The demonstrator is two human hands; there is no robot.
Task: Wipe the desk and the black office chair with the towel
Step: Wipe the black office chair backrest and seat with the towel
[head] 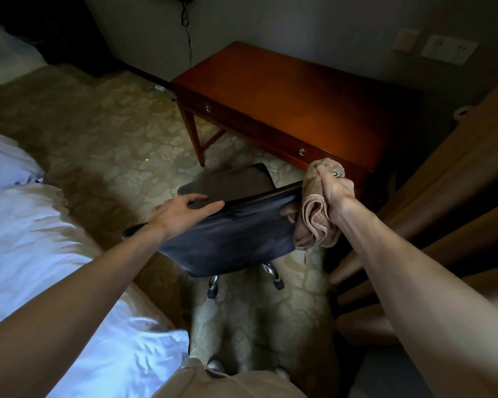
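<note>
The black office chair stands in front of me with its backrest towards me and its seat beyond. My left hand rests on the top edge of the backrest, fingers stretched over it. My right hand grips a folded beige towel and holds it against the right end of the backrest's top edge. The reddish-brown wooden desk stands behind the chair against the wall, its top bare.
A bed with white sheets fills the left side. Wooden panelling or furniture rises on the right. Patterned carpet covers the floor. The chair's chrome base and castors show below the backrest. Wall sockets sit above the desk.
</note>
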